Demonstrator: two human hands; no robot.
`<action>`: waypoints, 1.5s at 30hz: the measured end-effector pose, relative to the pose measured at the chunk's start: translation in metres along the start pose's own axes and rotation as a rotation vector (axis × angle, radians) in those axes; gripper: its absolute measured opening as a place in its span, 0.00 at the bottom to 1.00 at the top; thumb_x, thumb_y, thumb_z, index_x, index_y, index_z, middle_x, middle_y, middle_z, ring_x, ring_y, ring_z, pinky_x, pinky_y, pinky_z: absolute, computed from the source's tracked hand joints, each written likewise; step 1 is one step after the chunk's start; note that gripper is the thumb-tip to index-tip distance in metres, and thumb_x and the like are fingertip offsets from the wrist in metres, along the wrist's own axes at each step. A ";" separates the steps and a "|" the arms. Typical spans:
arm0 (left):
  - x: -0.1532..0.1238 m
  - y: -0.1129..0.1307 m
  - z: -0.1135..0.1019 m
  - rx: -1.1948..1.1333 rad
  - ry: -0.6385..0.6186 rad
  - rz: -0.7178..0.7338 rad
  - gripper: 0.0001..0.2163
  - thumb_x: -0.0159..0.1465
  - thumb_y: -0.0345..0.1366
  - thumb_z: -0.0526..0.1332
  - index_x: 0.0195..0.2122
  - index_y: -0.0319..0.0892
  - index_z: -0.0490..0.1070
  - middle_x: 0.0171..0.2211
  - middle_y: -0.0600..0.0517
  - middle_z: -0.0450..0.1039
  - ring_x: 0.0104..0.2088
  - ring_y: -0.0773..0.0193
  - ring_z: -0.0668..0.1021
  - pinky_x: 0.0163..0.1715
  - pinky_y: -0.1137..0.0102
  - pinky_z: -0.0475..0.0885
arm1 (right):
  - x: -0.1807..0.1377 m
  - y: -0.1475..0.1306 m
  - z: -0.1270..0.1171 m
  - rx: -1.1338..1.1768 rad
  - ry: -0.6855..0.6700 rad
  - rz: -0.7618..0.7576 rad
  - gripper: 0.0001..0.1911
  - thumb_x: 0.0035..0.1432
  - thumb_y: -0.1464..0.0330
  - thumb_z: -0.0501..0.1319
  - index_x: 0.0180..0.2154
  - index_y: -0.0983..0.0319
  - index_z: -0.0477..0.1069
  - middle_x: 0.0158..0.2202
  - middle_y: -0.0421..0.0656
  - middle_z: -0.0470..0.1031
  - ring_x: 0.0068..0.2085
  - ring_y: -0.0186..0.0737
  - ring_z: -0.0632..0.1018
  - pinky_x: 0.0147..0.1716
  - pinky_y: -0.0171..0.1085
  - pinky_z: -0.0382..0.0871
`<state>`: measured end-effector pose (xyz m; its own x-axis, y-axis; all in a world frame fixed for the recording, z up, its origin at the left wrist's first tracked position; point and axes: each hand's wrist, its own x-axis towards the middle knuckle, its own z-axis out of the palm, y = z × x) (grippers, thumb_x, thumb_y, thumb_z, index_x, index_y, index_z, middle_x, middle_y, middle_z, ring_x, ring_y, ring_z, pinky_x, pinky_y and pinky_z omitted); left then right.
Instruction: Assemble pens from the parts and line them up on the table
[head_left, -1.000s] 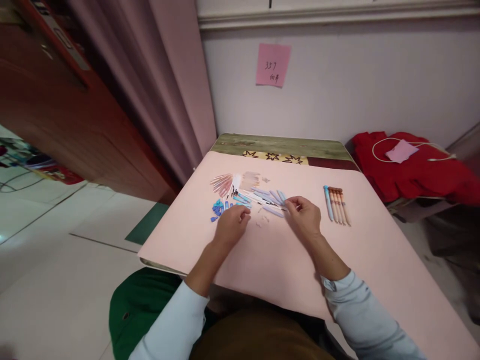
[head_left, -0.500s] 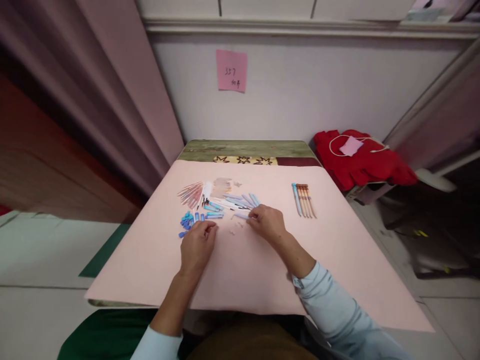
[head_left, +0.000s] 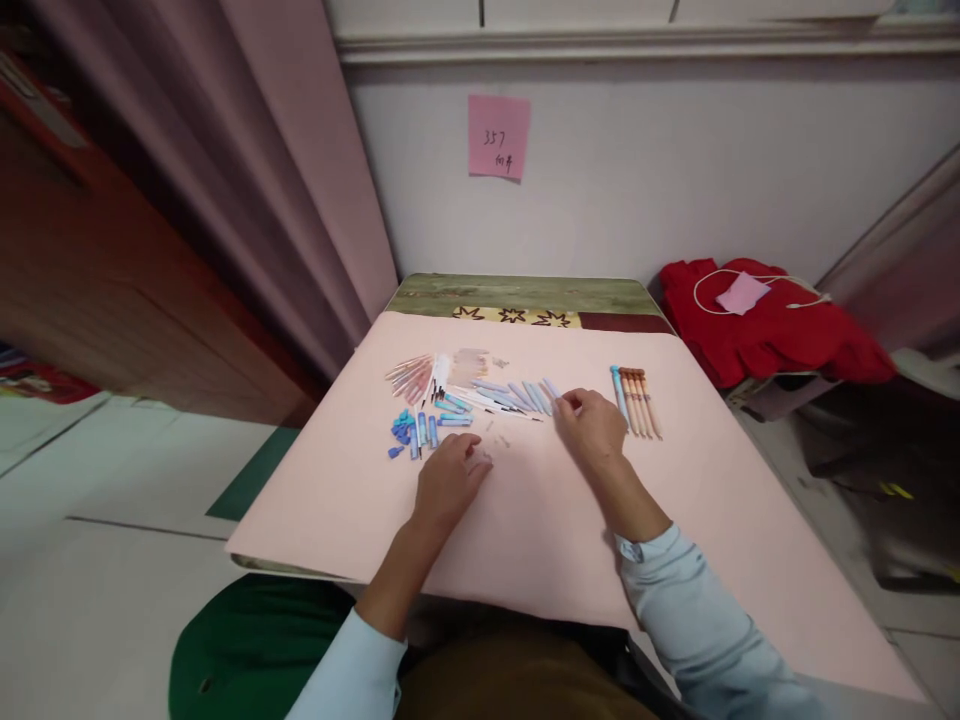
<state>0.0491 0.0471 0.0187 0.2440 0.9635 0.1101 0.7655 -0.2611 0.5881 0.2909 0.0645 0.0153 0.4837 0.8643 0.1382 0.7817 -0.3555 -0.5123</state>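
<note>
My right hand (head_left: 590, 428) pinches the near end of a pale blue pen barrel (head_left: 550, 388), at the right end of a row of similar barrels (head_left: 517, 395). White pen refills (head_left: 491, 402) with dark tips lie just left of that row. Close to the table surface, my left hand (head_left: 448, 482) has its thumb and fingers apart, with small clear pieces (head_left: 503, 441) just beyond its fingertips. Beyond it are blue printed pen sections (head_left: 427, 430) and a small heap of blue caps (head_left: 403, 428). Whether the left palm covers anything is hidden.
Several assembled pens (head_left: 637, 400), brown-topped and one blue-topped, lie side by side at the right. Pinkish barrels (head_left: 409, 376) and clear tubes (head_left: 470, 363) lie toward the back left. A pink cloth (head_left: 525, 540) covers the table. Red fabric (head_left: 780, 335) sits beyond its right edge.
My right hand has moved right and slightly away from me with the barrel, to the end of the row. My left hand has shifted right and its fingers have parted. The view has turned slightly left.
</note>
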 end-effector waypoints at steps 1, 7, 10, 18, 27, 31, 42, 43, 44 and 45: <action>0.001 0.002 0.001 -0.010 -0.009 0.012 0.13 0.58 0.34 0.65 0.45 0.43 0.72 0.42 0.49 0.75 0.41 0.58 0.78 0.40 0.65 0.71 | 0.001 0.001 0.001 -0.023 -0.018 0.013 0.12 0.59 0.61 0.57 0.34 0.55 0.79 0.34 0.41 0.79 0.33 0.41 0.74 0.30 0.37 0.55; 0.013 -0.003 0.000 0.008 0.086 0.095 0.10 0.62 0.37 0.62 0.44 0.42 0.73 0.44 0.47 0.75 0.39 0.57 0.78 0.41 0.63 0.71 | 0.002 0.001 0.011 -0.057 -0.021 -0.016 0.13 0.61 0.62 0.56 0.39 0.56 0.78 0.36 0.43 0.79 0.35 0.40 0.76 0.31 0.36 0.57; 0.015 -0.005 0.001 0.021 0.095 0.088 0.09 0.63 0.38 0.61 0.43 0.42 0.74 0.41 0.47 0.76 0.37 0.57 0.77 0.40 0.63 0.70 | 0.003 -0.001 0.013 -0.026 -0.052 -0.056 0.12 0.60 0.63 0.56 0.39 0.55 0.78 0.35 0.41 0.80 0.35 0.39 0.76 0.30 0.35 0.57; 0.014 -0.025 -0.019 0.005 0.255 -0.071 0.05 0.62 0.34 0.60 0.34 0.43 0.75 0.35 0.50 0.76 0.33 0.61 0.75 0.39 0.66 0.68 | 0.000 0.004 0.009 -0.054 -0.069 -0.059 0.15 0.59 0.57 0.56 0.37 0.55 0.79 0.37 0.44 0.80 0.35 0.43 0.75 0.29 0.36 0.56; -0.008 -0.077 -0.053 -0.015 0.577 -0.295 0.02 0.58 0.32 0.63 0.28 0.44 0.74 0.30 0.53 0.73 0.29 0.63 0.73 0.32 0.68 0.66 | -0.006 0.005 0.012 0.128 0.113 -0.122 0.14 0.56 0.58 0.59 0.36 0.57 0.80 0.33 0.43 0.78 0.30 0.41 0.73 0.30 0.38 0.57; -0.008 -0.071 -0.040 -0.040 0.599 -0.224 0.04 0.59 0.32 0.62 0.33 0.44 0.76 0.35 0.50 0.74 0.34 0.60 0.74 0.37 0.66 0.68 | -0.005 -0.005 0.014 0.420 0.225 -0.136 0.14 0.55 0.58 0.61 0.35 0.60 0.80 0.30 0.41 0.77 0.28 0.37 0.72 0.32 0.36 0.62; 0.041 -0.026 -0.026 0.264 0.142 0.140 0.06 0.62 0.30 0.60 0.34 0.46 0.77 0.37 0.45 0.77 0.45 0.50 0.72 0.47 0.56 0.61 | -0.016 -0.056 0.048 0.669 0.157 -0.111 0.18 0.58 0.56 0.58 0.35 0.63 0.78 0.29 0.42 0.76 0.29 0.36 0.71 0.33 0.34 0.66; 0.049 -0.025 -0.028 0.285 0.098 0.182 0.07 0.61 0.29 0.60 0.33 0.46 0.77 0.37 0.45 0.77 0.46 0.49 0.72 0.48 0.55 0.60 | -0.017 -0.055 0.048 0.633 0.141 -0.142 0.18 0.59 0.57 0.57 0.35 0.62 0.78 0.30 0.42 0.77 0.29 0.36 0.72 0.34 0.34 0.66; 0.056 -0.025 -0.030 0.298 0.063 0.204 0.07 0.60 0.28 0.60 0.32 0.46 0.77 0.35 0.44 0.77 0.45 0.49 0.72 0.48 0.55 0.60 | -0.017 -0.054 0.048 0.603 0.122 -0.172 0.17 0.59 0.57 0.57 0.35 0.61 0.78 0.31 0.41 0.78 0.30 0.36 0.72 0.35 0.34 0.66; 0.063 -0.025 -0.031 0.307 0.023 0.223 0.08 0.59 0.28 0.60 0.31 0.47 0.77 0.34 0.44 0.77 0.44 0.49 0.73 0.48 0.55 0.59 | -0.016 -0.054 0.047 0.585 0.109 -0.184 0.16 0.60 0.58 0.56 0.35 0.61 0.78 0.31 0.41 0.78 0.30 0.36 0.73 0.35 0.34 0.66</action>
<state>0.0265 0.1162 0.0360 0.4139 0.8812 0.2282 0.8387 -0.4666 0.2807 0.2226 0.0868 0.0004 0.4232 0.8405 0.3384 0.5259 0.0763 -0.8471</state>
